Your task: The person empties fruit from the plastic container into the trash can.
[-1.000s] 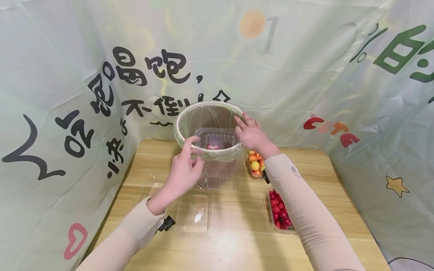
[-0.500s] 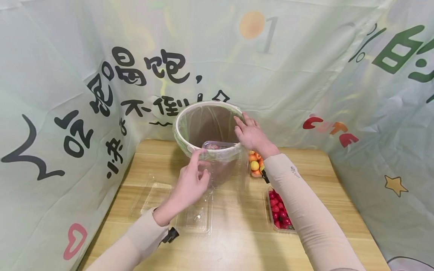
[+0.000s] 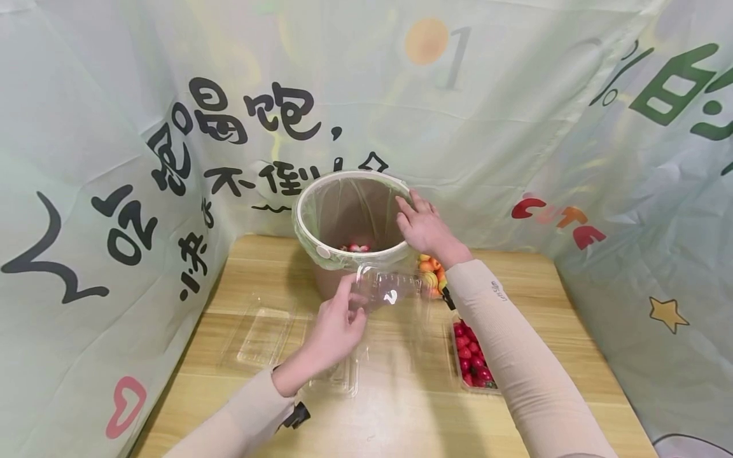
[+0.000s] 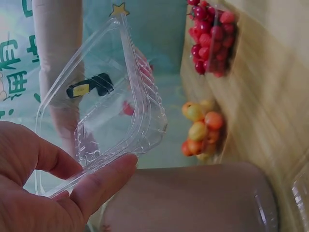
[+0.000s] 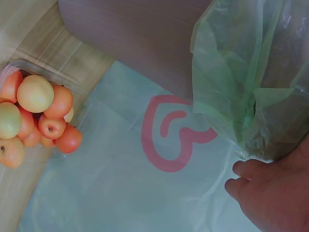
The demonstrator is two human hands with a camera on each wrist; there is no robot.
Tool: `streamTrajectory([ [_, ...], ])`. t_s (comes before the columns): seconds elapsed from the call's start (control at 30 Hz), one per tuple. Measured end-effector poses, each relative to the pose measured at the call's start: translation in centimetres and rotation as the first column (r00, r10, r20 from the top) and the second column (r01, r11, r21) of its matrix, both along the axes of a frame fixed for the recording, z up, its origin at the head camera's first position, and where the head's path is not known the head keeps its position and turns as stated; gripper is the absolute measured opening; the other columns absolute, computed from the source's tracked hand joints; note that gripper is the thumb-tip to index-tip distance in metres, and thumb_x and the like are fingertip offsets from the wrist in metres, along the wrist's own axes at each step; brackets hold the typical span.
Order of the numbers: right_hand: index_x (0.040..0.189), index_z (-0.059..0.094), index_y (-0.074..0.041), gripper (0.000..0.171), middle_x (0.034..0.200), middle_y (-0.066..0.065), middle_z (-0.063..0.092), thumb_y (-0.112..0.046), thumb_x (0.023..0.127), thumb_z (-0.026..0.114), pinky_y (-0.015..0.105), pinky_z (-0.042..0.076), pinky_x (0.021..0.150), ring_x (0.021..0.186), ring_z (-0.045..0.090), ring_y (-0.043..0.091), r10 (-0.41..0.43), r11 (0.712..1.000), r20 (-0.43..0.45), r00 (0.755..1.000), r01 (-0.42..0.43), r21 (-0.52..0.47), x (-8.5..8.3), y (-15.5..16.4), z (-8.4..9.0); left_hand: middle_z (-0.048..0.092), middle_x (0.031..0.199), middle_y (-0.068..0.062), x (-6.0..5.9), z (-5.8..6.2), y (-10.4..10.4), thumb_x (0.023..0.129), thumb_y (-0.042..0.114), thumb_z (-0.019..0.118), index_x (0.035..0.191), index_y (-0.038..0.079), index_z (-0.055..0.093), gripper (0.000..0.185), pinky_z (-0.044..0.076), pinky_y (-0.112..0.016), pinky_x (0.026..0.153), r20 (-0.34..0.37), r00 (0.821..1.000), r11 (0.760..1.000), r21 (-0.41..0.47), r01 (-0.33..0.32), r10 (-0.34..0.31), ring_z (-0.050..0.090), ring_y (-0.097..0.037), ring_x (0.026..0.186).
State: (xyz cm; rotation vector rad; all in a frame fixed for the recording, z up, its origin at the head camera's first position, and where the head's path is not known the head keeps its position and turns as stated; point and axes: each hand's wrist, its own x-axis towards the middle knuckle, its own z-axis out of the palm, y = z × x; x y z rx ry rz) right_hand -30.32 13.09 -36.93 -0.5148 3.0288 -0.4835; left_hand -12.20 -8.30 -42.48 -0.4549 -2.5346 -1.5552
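Observation:
A brown bin (image 3: 329,283) lined with a green bag (image 5: 241,72) stands at the back of the wooden table (image 3: 401,413). A few small red fruits (image 3: 355,247) lie inside it. My left hand (image 3: 350,302) pinches an empty clear plastic clamshell box (image 3: 392,289) by its edge, in front of the bin and below its rim. The left wrist view shows the box (image 4: 111,111) hanging open from thumb and fingers (image 4: 104,181). My right hand (image 3: 420,222) holds the bin's right rim, thumb inside; in the right wrist view its fingers (image 5: 241,176) lie against the bag.
A tray of orange and yellow fruits (image 3: 432,277) sits right of the bin. Nearer me, a tray of red cherry tomatoes (image 3: 472,356). Two empty clear trays (image 3: 260,331) (image 3: 338,375) lie on the left half. Printed fabric walls (image 3: 114,191) enclose the table on three sides.
My left hand has drawn the clamshell box away from the bin's mouth, down and toward me. Red fruits now show in the bin. The right hand has stayed on the rim.

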Motion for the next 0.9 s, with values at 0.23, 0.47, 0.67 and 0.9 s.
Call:
streamTrajectory([
  [0.23, 0.169, 0.021, -0.012, 0.065, 0.177, 0.021, 0.001, -0.040, 0.111, 0.014, 0.060, 0.008, 0.134, 0.162, 0.011, 0.049, 0.004, 1.000, -0.001, 1.000, -0.004, -0.014, 0.0, 0.0, 0.0, 0.075, 0.112, -0.024, 0.0, -2.0, 0.7, 0.089, -0.009, 0.058, 0.146, 0.003, 0.045, 0.060, 0.045, -0.018, 0.045, 0.050, 0.998, 0.999, 0.024, 0.044, -0.045, 0.052, -0.003, 0.054],
  [0.47, 0.169, 0.022, -0.013, 0.065, 0.178, 0.021, 0.001, -0.040, 0.111, 0.016, 0.059, 0.009, 0.134, 0.162, 0.011, 0.048, 0.000, 1.000, 0.007, 1.000, 0.000, -0.020, 0.2, -0.1, 0.1, 0.074, 0.111, -0.027, -0.4, -4.3, 1.4, 0.088, -0.010, 0.055, 0.146, 0.000, 0.045, 0.060, 0.039, -0.014, 0.042, 0.107, 0.992, 0.997, 0.032, 0.068, -0.071, 0.045, 0.001, 0.049],
  [0.67, 0.170, 0.021, -0.013, 0.064, 0.178, 0.020, 0.000, -0.041, 0.111, 0.016, 0.059, 0.007, 0.134, 0.162, 0.010, 0.048, -0.001, 1.000, 0.014, 1.000, 0.001, -0.015, 0.1, -0.1, 0.1, 0.073, 0.105, -0.025, -0.9, -5.7, 1.9, 0.087, -0.012, 0.056, 0.145, 0.000, 0.046, 0.060, 0.047, -0.017, 0.046, 0.148, 0.986, 0.998, 0.004, 0.070, -0.070, 0.057, -0.006, 0.059],
  [0.9, 0.170, 0.020, -0.014, 0.064, 0.178, 0.019, 0.000, -0.041, 0.111, 0.016, 0.058, 0.006, 0.134, 0.163, 0.009, 0.047, -0.006, 1.000, 0.022, 1.000, 0.006, -0.012, 0.0, 0.0, 0.0, 0.074, 0.102, -0.020, -1.3, -6.7, 2.7, 0.088, -0.009, 0.059, 0.146, -0.005, 0.043, 0.060, 0.053, -0.023, 0.060, 0.170, 0.982, 0.994, -0.063, 0.091, -0.079, 0.066, -0.016, 0.073],
])
